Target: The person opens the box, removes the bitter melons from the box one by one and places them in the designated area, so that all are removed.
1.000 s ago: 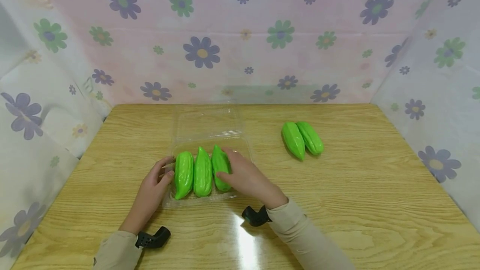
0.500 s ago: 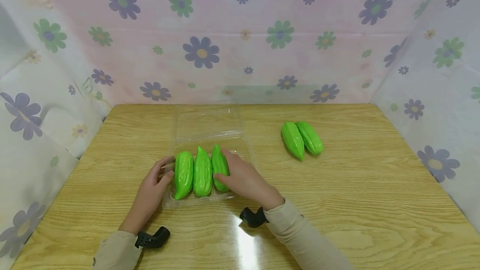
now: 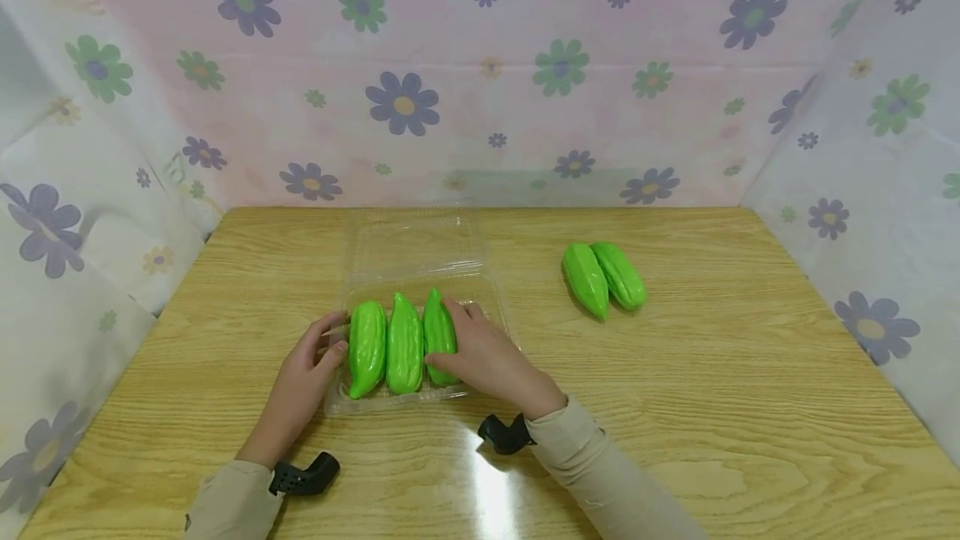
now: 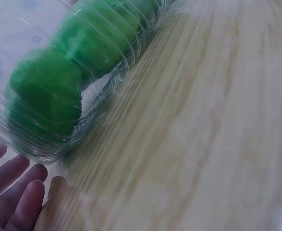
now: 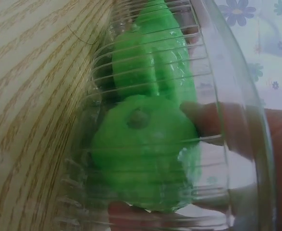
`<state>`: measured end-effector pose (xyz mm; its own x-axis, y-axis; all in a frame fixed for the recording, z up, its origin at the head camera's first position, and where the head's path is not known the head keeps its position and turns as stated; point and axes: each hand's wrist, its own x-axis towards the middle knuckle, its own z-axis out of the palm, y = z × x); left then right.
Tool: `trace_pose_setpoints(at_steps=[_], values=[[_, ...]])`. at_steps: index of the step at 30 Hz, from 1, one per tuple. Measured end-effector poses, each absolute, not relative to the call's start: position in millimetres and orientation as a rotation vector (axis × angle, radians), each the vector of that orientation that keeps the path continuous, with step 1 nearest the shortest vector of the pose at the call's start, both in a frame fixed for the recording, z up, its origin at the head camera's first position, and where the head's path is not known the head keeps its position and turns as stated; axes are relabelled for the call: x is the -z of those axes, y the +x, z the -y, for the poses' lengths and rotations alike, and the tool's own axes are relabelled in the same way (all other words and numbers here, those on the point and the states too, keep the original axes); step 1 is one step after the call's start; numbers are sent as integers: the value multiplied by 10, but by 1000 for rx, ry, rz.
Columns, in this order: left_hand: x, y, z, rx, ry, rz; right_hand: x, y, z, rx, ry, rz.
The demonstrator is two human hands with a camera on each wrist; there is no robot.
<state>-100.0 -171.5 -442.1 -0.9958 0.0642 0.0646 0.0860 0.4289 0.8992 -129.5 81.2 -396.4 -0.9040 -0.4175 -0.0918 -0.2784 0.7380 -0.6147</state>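
Observation:
A clear plastic clamshell box point(image 3: 480, 294) stands with its lid point(image 3: 416, 244) folded back, away from the person. Side by side inside lie a left bitter melon point(image 3: 367, 348), a middle one point(image 3: 405, 348) and a right one point(image 3: 440, 340), all glossy green and ridged. The right hand point(image 3: 487, 352) reaches into the box and grips the right bitter melon between thumb and fingers. Through the box wall, the right wrist view shows that bitter melon point(image 5: 145, 144) between the fingertips. At the box's left wall is the left hand point(image 3: 303, 369), its fingers point(image 4: 23, 192) loosely bent beside the plastic.
Two more green bitter melons point(image 3: 585, 277) lie together on the wooden table point(image 3: 712, 382), right of the box and farther back. Flowered cloth point(image 3: 487, 90) hangs behind the table and along both sides. Each wrist wears a black camera mount point(image 3: 303, 473).
The right hand has shifted slightly left with the right bitter melon, which now lies closer to the middle one. The left hand stays in place.

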Motion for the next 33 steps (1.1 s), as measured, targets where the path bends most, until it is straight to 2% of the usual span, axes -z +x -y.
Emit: trace_pose_setpoints(at_steps=[33], values=[[4446, -1002, 1717, 1622, -148, 2644, 3876, -1314, -824, 1122, -472, -2700]])
